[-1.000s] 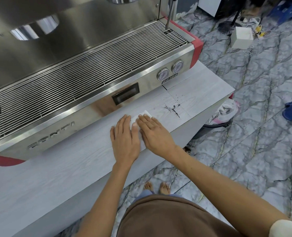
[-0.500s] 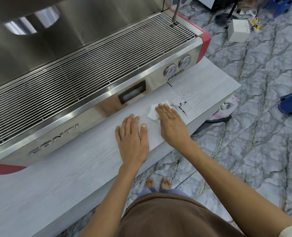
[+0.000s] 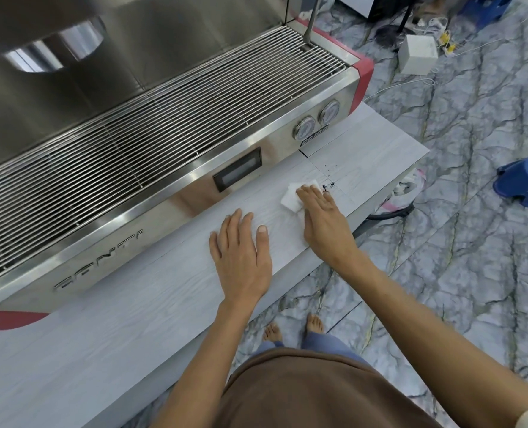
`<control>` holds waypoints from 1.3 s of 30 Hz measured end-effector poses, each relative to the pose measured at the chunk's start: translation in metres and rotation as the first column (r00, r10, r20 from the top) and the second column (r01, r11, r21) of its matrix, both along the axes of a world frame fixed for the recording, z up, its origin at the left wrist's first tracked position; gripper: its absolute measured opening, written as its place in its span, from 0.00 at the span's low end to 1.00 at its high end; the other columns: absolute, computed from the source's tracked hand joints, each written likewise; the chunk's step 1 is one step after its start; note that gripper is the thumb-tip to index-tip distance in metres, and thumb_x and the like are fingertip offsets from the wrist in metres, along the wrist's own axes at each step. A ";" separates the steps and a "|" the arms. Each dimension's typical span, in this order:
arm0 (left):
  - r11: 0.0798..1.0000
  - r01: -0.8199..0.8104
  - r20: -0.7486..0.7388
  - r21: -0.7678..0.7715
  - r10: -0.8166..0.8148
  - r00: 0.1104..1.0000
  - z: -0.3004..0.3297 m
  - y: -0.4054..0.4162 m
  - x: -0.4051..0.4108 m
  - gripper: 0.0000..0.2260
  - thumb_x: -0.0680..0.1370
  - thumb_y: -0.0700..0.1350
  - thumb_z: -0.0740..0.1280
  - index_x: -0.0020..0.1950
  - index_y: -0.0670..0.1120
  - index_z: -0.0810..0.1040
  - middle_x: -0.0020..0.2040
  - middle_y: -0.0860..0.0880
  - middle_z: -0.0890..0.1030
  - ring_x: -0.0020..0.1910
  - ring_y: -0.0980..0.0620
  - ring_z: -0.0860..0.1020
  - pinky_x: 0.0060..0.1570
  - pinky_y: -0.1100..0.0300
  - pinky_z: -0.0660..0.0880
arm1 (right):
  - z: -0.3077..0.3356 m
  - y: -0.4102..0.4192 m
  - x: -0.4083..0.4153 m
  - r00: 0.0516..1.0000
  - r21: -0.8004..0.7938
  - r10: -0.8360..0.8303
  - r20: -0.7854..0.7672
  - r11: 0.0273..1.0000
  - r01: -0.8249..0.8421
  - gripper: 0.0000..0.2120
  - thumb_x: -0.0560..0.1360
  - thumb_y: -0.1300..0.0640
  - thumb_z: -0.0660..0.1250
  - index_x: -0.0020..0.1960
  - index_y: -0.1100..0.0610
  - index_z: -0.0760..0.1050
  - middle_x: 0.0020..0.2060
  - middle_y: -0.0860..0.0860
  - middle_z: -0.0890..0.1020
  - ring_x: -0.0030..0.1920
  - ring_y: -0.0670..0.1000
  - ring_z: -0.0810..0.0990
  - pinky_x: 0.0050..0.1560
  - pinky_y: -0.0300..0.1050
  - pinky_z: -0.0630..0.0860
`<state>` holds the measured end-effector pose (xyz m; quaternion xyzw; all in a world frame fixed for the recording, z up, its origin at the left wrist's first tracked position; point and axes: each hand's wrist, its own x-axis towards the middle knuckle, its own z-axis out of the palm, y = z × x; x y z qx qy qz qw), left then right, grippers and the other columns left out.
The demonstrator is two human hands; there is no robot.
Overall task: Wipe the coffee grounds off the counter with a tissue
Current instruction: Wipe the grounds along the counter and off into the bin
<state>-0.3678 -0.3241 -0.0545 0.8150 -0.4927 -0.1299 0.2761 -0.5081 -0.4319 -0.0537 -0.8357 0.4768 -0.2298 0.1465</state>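
A white folded tissue (image 3: 291, 198) lies flat on the pale wood-grain counter (image 3: 133, 319), pressed down by the fingers of my right hand (image 3: 326, 222). Dark coffee grounds (image 3: 329, 183) are scattered just beyond the tissue's right edge, touching my fingertips. My left hand (image 3: 241, 257) rests flat on the counter to the left, fingers spread, holding nothing. Part of the tissue is hidden under my right palm.
A steel espresso machine (image 3: 163, 125) with a grated drip tray and two gauges runs along the counter's back. The counter's right end (image 3: 417, 156) drops to a marble floor. A bin with a bag (image 3: 406, 193), a blue stool (image 3: 525, 185) and a white box (image 3: 417, 54) stand there.
My right hand has slid the tissue to the right along the counter up to the coffee grounds. The left hand let go of the tissue and stayed flat behind.
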 end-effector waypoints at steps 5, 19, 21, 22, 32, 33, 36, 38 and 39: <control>1.000 -0.019 0.017 0.008 0.018 1.000 -0.001 -0.001 -0.001 0.28 0.82 0.60 0.44 0.76 0.50 0.67 0.79 0.52 0.64 0.79 0.54 0.57 0.78 0.49 0.45 | 0.002 0.017 0.003 0.994 0.001 0.111 -0.012 0.994 -0.111 0.18 0.80 0.59 0.59 0.68 0.64 0.69 0.69 0.60 0.71 0.72 0.57 0.65 0.73 0.50 0.55; 0.996 -0.004 0.116 0.086 -0.006 0.993 0.000 -0.008 -0.007 0.28 0.82 0.60 0.43 0.77 0.50 0.64 0.80 0.51 0.60 0.80 0.53 0.53 0.77 0.45 0.43 | -0.012 0.001 0.034 0.991 0.031 0.080 -0.109 0.997 -0.077 0.22 0.77 0.64 0.61 0.70 0.68 0.65 0.70 0.64 0.67 0.72 0.62 0.64 0.72 0.57 0.59; 0.995 0.015 0.099 0.095 -0.024 0.995 0.001 -0.012 -0.009 0.28 0.82 0.60 0.44 0.78 0.50 0.63 0.81 0.51 0.58 0.80 0.53 0.52 0.77 0.46 0.41 | -0.011 -0.007 0.033 0.988 0.036 0.087 -0.125 0.996 -0.084 0.23 0.79 0.63 0.58 0.72 0.67 0.62 0.72 0.63 0.64 0.73 0.61 0.61 0.74 0.55 0.54; 0.996 0.019 0.085 0.090 -0.027 0.996 0.001 -0.015 -0.011 0.28 0.82 0.60 0.44 0.78 0.50 0.63 0.81 0.51 0.58 0.80 0.53 0.52 0.77 0.46 0.41 | -0.010 -0.012 0.032 0.988 0.041 0.091 -0.126 0.995 -0.086 0.22 0.80 0.62 0.56 0.73 0.67 0.60 0.73 0.63 0.63 0.74 0.60 0.59 0.74 0.54 0.53; 0.997 0.017 0.092 0.081 -0.024 0.995 0.001 -0.027 -0.017 0.28 0.82 0.61 0.44 0.77 0.51 0.64 0.80 0.50 0.59 0.80 0.53 0.53 0.77 0.46 0.42 | -0.004 -0.034 0.014 0.996 0.066 0.032 -0.084 0.997 -0.027 0.24 0.78 0.66 0.52 0.73 0.66 0.60 0.73 0.62 0.62 0.75 0.60 0.58 0.74 0.52 0.50; 0.997 0.016 0.099 0.082 -0.024 0.995 0.002 -0.027 -0.017 0.28 0.82 0.61 0.44 0.77 0.51 0.64 0.80 0.50 0.60 0.80 0.53 0.53 0.77 0.46 0.42 | -0.004 -0.034 0.011 0.997 0.066 0.027 -0.079 0.998 -0.021 0.24 0.77 0.66 0.52 0.73 0.66 0.61 0.73 0.62 0.63 0.75 0.60 0.58 0.74 0.52 0.50; 0.996 0.010 0.114 0.083 -0.020 0.993 0.001 -0.027 -0.018 0.28 0.82 0.60 0.44 0.77 0.51 0.64 0.80 0.51 0.60 0.80 0.53 0.54 0.77 0.47 0.42 | -0.004 -0.034 0.003 0.998 0.060 0.014 -0.069 0.998 -0.010 0.25 0.76 0.70 0.53 0.72 0.65 0.62 0.73 0.61 0.64 0.75 0.59 0.58 0.74 0.53 0.53; 0.996 0.007 0.117 0.084 -0.017 0.993 0.001 -0.027 -0.018 0.28 0.82 0.60 0.44 0.77 0.51 0.64 0.80 0.51 0.60 0.80 0.53 0.54 0.77 0.47 0.42 | -0.004 -0.036 -0.002 0.998 0.068 0.005 -0.067 0.998 -0.001 0.25 0.75 0.71 0.53 0.72 0.65 0.63 0.73 0.60 0.64 0.75 0.59 0.59 0.74 0.53 0.54; 0.997 0.006 0.118 0.083 -0.016 0.993 0.001 -0.027 -0.018 0.28 0.82 0.60 0.44 0.77 0.51 0.64 0.80 0.51 0.60 0.80 0.53 0.54 0.77 0.47 0.42 | -0.003 -0.037 -0.004 0.998 0.075 0.001 -0.059 0.997 0.004 0.25 0.75 0.71 0.53 0.72 0.65 0.64 0.72 0.61 0.65 0.74 0.59 0.60 0.74 0.54 0.56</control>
